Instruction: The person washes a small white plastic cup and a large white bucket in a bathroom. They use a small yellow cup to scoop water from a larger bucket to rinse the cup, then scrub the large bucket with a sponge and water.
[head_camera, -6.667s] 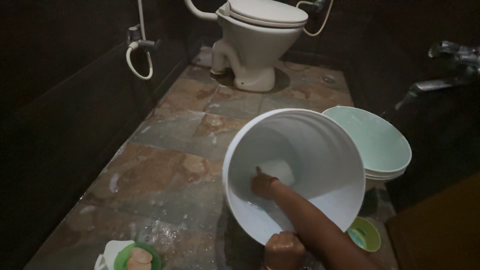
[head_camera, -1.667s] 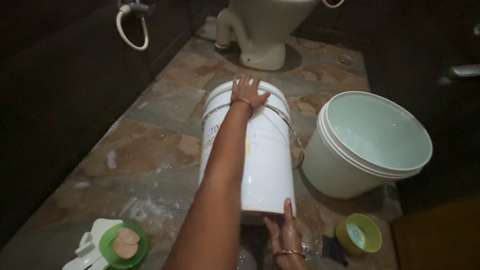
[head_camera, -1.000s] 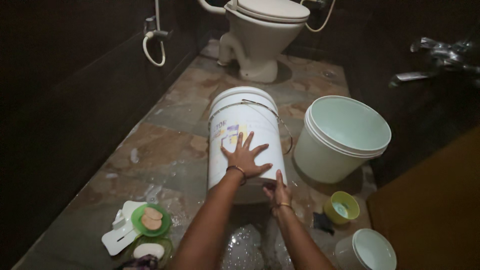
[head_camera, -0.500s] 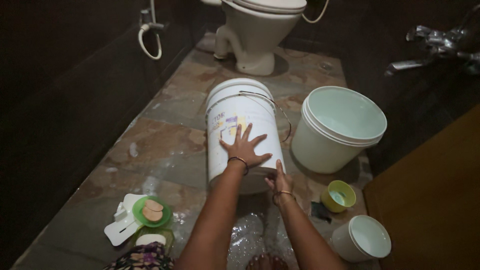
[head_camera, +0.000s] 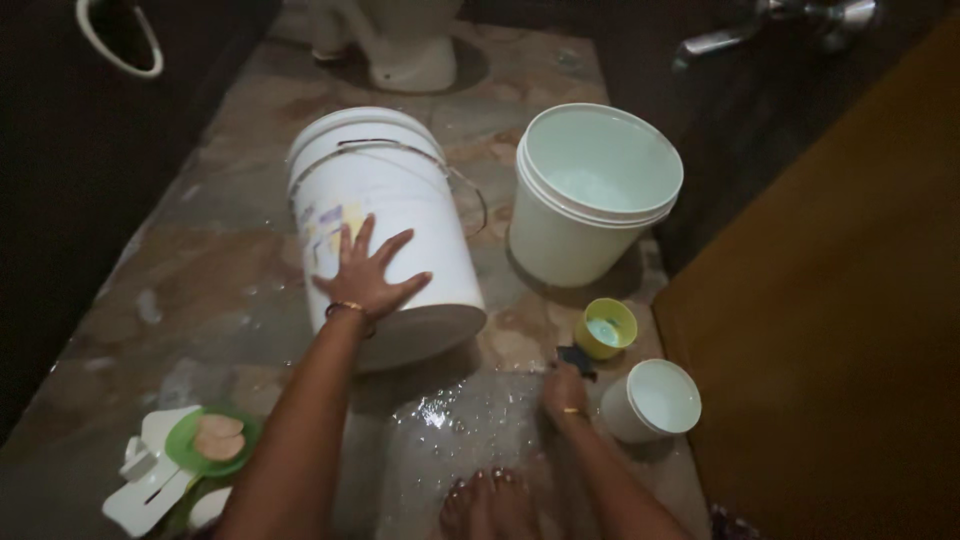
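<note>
White bucket (head_camera: 385, 215) lies on its side on the wet floor (head_camera: 210, 290), base toward us. Left hand (head_camera: 367, 275) flat on its wall, fingers spread. Right hand (head_camera: 565, 388) closing on a dark scrub pad (head_camera: 575, 358) — we'd keep the bucket pinned w/ steady pressure so it can't roll.

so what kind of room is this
Most likely a bathroom: the base of a toilet at the far end, a wall tap, and a wet stone floor with a pale green bucket.
</note>
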